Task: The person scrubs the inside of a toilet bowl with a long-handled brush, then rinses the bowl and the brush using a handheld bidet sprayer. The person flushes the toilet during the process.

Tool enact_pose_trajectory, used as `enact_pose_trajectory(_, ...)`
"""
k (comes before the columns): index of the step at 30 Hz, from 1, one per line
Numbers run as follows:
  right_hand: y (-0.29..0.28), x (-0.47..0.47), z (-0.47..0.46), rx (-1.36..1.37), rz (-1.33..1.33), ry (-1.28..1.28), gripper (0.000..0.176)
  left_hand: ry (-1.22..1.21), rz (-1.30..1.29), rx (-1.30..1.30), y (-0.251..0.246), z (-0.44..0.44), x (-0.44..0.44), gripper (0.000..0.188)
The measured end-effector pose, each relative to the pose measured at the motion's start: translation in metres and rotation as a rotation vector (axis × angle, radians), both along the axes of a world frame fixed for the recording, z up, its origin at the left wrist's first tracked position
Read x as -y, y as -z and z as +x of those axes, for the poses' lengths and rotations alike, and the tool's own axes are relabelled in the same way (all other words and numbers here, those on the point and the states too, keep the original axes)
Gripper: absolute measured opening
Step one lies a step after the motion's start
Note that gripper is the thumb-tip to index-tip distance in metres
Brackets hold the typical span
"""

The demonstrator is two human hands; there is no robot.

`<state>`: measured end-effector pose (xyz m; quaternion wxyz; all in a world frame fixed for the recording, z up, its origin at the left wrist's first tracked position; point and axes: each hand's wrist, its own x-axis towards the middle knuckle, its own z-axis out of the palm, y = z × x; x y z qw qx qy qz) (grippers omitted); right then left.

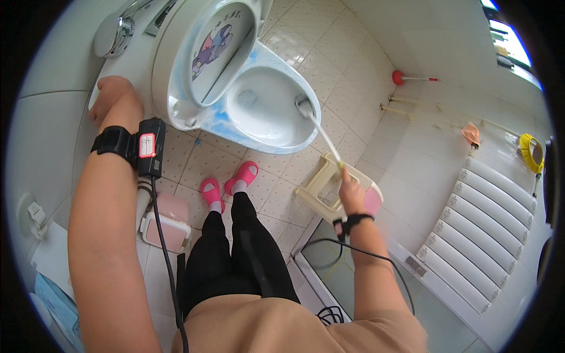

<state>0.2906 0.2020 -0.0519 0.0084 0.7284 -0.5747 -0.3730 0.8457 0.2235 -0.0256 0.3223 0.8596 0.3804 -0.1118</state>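
My right hand (352,194) grips the handle of a white toilet brush (324,133). The bristle head (303,105) rests against the front inner wall of the toilet bowl (269,119); it looks slightly blurred. Blue liquid or foam smears mark the toilet rim (282,59) and the area by the hinges. The raised toilet lid (216,26) carries a cartoon elephant sticker and writing. To the left, my left hand (114,99) is curled over the edge of a white washbasin top (132,66), its fingertips partly hidden.
A cream plastic stool (309,192) stands under my right forearm. A pink-lidded bin (165,234) sits left of my feet. Chrome faucet (114,35) at upper left. A red plunger (398,77) and a white slatted radiator (481,234) are to the right. Black cables run from both wrists.
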Motion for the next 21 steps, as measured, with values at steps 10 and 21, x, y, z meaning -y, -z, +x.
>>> enact_pose_trajectory(10, 0.08, -0.012, 0.05, 0.251, 0.126, 0.156, 0.055, 0.02, 0.069, -0.046, -0.004, -0.001, 0.007, 0.064)
enact_pose_trajectory(21, 0.017, -0.055, -0.008, 0.044, 0.216, 0.381, 0.058, -0.033, -0.018, -0.066, 0.013, 0.006, -0.007, 0.065)
